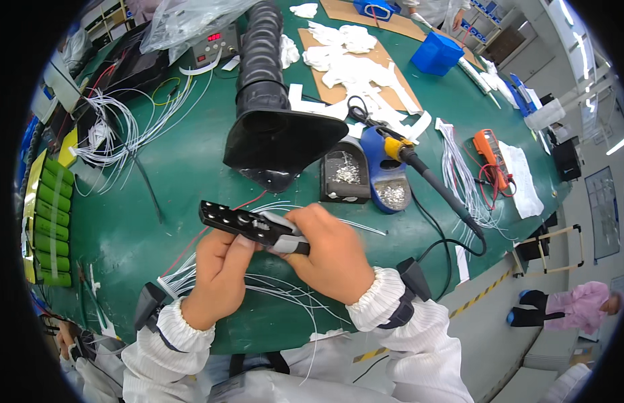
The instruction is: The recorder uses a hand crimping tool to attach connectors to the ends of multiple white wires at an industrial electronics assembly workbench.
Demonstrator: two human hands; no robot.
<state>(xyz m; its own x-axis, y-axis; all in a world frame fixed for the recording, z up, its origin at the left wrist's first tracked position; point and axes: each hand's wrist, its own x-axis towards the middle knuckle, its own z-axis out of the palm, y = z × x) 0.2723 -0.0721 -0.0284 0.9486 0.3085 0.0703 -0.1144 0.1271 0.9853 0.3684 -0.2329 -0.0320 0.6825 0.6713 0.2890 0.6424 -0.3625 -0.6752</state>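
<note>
Electronics workshop: soldering iron [429, 178], fume hose [265, 60], wire bundles [117, 131].

Bright, even overhead light, with soft short shadows under the hands [285, 262] on the green worktop [184, 168]. Mild glare on clear plastic at the far left corner. Strong fisheye bending and black vignette at the rim; sharp centre.

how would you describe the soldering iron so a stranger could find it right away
Start at the big black ribbed hose ending in a wide hood over the green table. Just right of the hood sits a blue stand; the soldering iron rests in it. Its yellow collar and long black handle trailing a black cord set it apart from the white wires around.
</note>
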